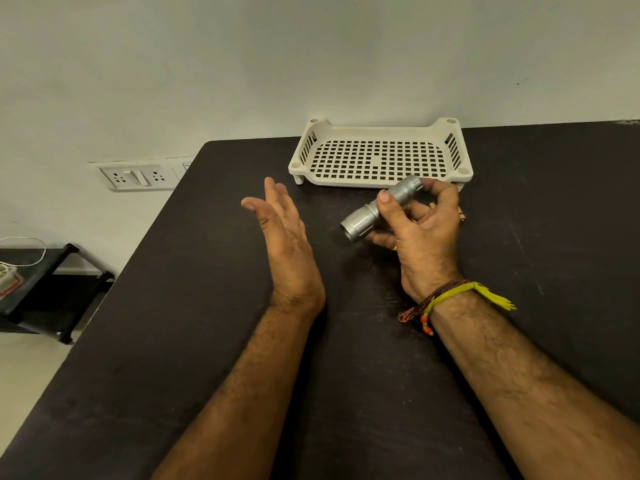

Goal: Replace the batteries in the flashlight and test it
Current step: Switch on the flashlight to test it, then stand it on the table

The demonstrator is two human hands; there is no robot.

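A silver metal flashlight (377,209) is held above the black table (207,306) in my right hand (422,233). Thumb and fingers grip its knurled body, and its wide head points left toward my left hand. My left hand (284,237) stands on edge a short way left of the flashlight's head, palm facing it, fingers spread, holding nothing. Small golden items (462,216) peek out behind my right hand, mostly hidden; I cannot tell what they are.
A cream perforated plastic tray (381,174) sits at the table's far edge against the wall, just behind the flashlight. A wall socket panel (138,176) is at the left. A low black stand (45,289) with a cable sits on the floor, left of the table.
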